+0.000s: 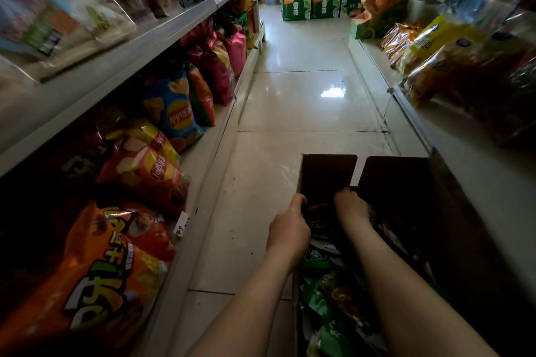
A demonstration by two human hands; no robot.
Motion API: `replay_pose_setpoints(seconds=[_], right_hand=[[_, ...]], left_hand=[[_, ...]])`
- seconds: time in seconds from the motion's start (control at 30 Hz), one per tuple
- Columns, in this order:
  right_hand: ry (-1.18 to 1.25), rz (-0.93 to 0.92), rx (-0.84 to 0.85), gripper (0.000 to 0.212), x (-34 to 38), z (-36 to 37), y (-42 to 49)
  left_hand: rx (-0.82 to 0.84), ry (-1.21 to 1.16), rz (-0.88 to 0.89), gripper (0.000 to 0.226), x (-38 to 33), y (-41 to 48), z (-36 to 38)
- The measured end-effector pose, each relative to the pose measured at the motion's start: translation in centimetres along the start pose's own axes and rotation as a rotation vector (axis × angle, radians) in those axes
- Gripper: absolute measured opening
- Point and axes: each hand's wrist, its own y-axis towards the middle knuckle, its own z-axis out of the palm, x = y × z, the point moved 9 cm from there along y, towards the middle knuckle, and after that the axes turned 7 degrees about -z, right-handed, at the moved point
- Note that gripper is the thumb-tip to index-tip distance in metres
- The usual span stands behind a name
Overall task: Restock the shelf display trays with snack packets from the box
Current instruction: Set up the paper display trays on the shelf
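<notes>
Cardboard box (391, 180) on floor, flaps open | packets (327, 293) heaped inside | left hand (288, 229): fingers curled over box's left wall | right hand (352, 207): fingers buried among packets, grip unclear | advice: steady box, lift a flat stack without crushing.

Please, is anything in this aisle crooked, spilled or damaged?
One small thing: the white paper price label on the front edge of the lowest left shelf sits tilted, as if coming loose. The snack packets in the brown cardboard box lie jumbled, yet none is on the floor.
</notes>
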Motion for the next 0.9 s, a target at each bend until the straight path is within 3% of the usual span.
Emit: replay_pose_setpoints(seconds=[0.27,0.47,0.57,0.73,0.83,0.9], right_hand=[[0.056,-0.047,-0.459,0.022,-1.2,-7.5,-4.3],[0.659,0.315,-0.550,0.014,-7.6,-12.5,-12.3],[0.956,0.403,-0.579,0.008,-10.4,-13.5,-16.4],[1.613,0.461,-0.564,0.011,-11.4,-14.9,-20.0],[1.819,0.415,-0.544,0.011,-11.1,-18.1,-21.6],[1.823,0.386,-0.541,0.019,-11.1,-20.6,-23.5]], left_hand=[[-0.017,0.014,0.009,0.039,0.2,0.3,0.4],[0.030,0.071,-0.057,0.037,-0.3,-0.8,0.9],[-0.040,0.063,-0.125,0.040,-3.3,-2.4,-0.2],[-0.013,-0.731,-0.186,0.054,-13.5,-6.8,-2.6],[0.383,-1.508,-0.285,0.048,-19.6,-10.9,-1.5],[0.525,-1.779,-0.240,0.034,-22.5,-13.5,-2.1]])
